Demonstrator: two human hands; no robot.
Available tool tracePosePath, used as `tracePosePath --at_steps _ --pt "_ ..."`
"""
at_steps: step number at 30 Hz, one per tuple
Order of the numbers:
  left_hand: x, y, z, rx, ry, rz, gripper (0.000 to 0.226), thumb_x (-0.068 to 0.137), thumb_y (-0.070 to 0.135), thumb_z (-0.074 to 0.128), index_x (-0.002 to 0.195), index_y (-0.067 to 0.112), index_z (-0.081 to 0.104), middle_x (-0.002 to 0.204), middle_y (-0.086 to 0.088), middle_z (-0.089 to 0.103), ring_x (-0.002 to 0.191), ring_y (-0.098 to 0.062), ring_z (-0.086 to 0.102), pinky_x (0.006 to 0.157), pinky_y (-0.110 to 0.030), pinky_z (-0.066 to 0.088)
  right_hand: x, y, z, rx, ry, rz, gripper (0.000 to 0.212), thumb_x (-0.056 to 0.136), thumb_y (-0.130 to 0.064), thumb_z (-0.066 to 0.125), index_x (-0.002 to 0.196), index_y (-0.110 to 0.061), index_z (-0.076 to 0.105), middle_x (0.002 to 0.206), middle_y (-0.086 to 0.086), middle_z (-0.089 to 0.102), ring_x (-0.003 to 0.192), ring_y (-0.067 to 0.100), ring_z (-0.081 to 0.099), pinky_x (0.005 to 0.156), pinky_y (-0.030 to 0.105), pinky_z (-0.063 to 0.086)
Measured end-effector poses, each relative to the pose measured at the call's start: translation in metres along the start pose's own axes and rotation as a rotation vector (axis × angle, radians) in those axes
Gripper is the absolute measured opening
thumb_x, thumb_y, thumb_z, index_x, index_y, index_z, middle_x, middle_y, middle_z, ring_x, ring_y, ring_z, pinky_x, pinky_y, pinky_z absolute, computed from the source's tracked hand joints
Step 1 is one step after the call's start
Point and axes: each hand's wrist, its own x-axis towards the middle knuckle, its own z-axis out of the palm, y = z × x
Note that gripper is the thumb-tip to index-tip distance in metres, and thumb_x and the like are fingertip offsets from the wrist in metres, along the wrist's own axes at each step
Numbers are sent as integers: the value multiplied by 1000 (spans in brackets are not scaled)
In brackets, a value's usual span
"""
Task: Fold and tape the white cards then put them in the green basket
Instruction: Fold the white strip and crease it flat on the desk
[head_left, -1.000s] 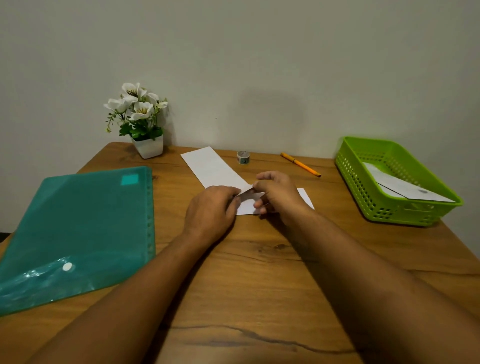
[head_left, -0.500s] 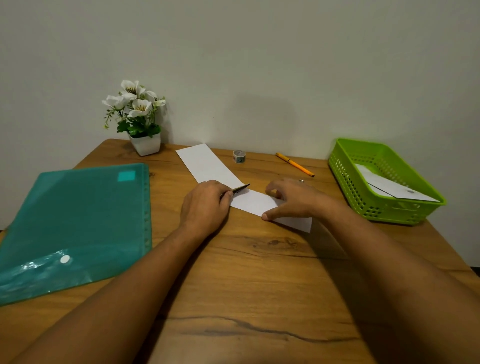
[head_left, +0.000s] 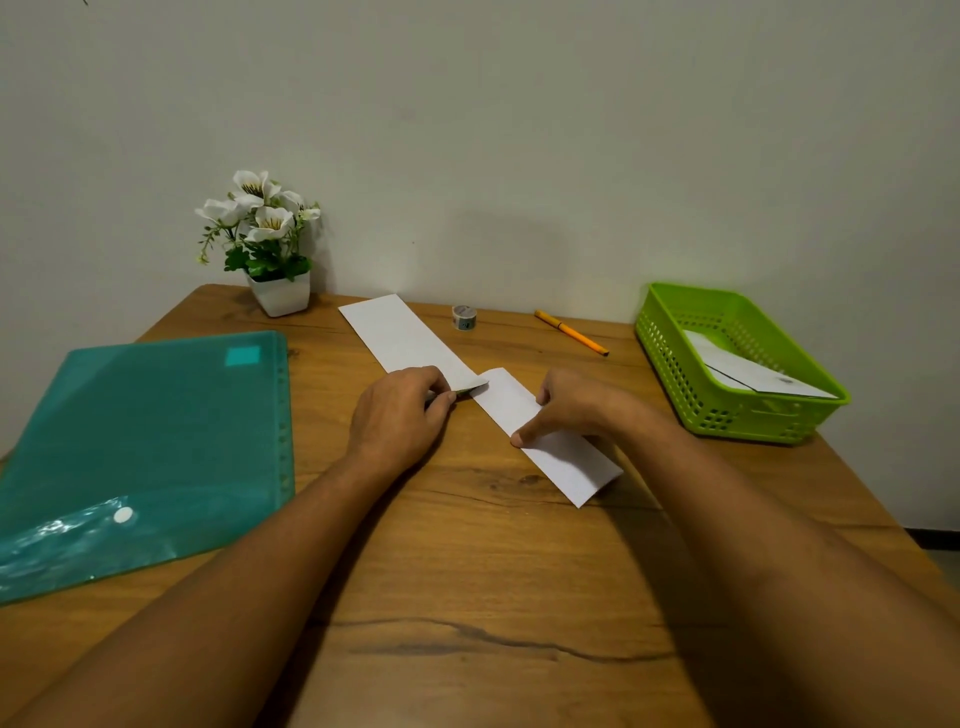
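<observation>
Head: left grip (head_left: 400, 415) pinches thin strip (head_left: 470, 389) at white card (head_left: 509, 402); right grip (head_left: 576, 405) flat, pressing card.

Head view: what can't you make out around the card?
All head view.
The thin strip pinched by the left hand: the hand covers most of it; possibly tape.
White card: right hand covers part.
Card in the green basket: dark mark too small to read.
Tape roll: pattern too small.

Teal folder (head_left: 140, 441) left on wooden table (head_left: 467, 597); potted flowers (head_left: 270, 244) back; orange pen (head_left: 570, 332) near wall.
</observation>
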Motion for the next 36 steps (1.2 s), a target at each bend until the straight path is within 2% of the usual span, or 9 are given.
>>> tracePosePath --at_steps 2,5,8,15,19,23,27,33,36 --pt "-1 0 0 2 -1 5 16 99 39 63 105 26 71 101 6 72 84 -5 55 61 -21 39 -3 -3 0 28 7 21 74 75 -45 91 132 -13 57 121 6 64 107 24 62 91 41 57" --pt "-1 -1 -1 1 -1 14 16 99 39 63 105 26 71 101 7 72 84 -5 54 59 -20 37 -7 -8 1 98 26 55 78 73 -37 94 134 -12 52 125 9 61 103 24 62 81 37 59" --pt "-2 -1 0 -7 -1 16 15 98 38 63 105 26 71 100 7 71 84 -5 55 60 -20 38 -10 -11 1 103 41 56 80 75 -35 93 136 -11 49 128 10 61 108 25 60 74 34 52" --pt "-3 -1 -1 -8 -1 21 15 98 37 64 105 25 71 99 7 71 83 -6 56 58 -19 36 -15 -12 -1 145 -14 93 77 80 -33 89 141 -9 49 115 6 56 103 25 57 82 38 50" --pt "-2 -1 -1 -5 -2 18 15 98 37 64 105 26 71 100 7 71 85 -6 57 62 -22 41 -12 -15 0 185 -1 98 77 76 -28 92 140 -11 52 128 10 59 109 27 61 94 42 58" --pt "-2 -1 -1 -1 -3 17 14 98 37 64 104 26 71 100 7 71 85 -6 57 62 -22 41 -15 -19 -1 172 19 83 74 78 -25 91 138 -9 51 125 13 61 104 27 65 86 37 61" --pt "-2 -1 0 1 -2 20 14 98 38 64 103 27 71 99 8 71 85 -6 57 61 -22 40 -17 -19 -2 149 28 77 75 82 -24 87 143 -8 47 135 13 59 114 28 60 79 36 51" --pt "-2 -1 0 5 6 31 15 98 37 64 104 26 71 100 7 71 86 -7 57 63 -23 41 -16 -16 -1 217 -3 104 77 79 -22 89 143 -8 49 131 13 60 111 30 61 92 43 57" --pt "-2 -1 1 9 8 38 14 98 37 64 103 26 71 98 8 71 84 -6 57 62 -23 41 -16 -18 0 202 15 95 77 79 -22 88 143 -8 48 131 13 61 106 29 62 89 42 58"
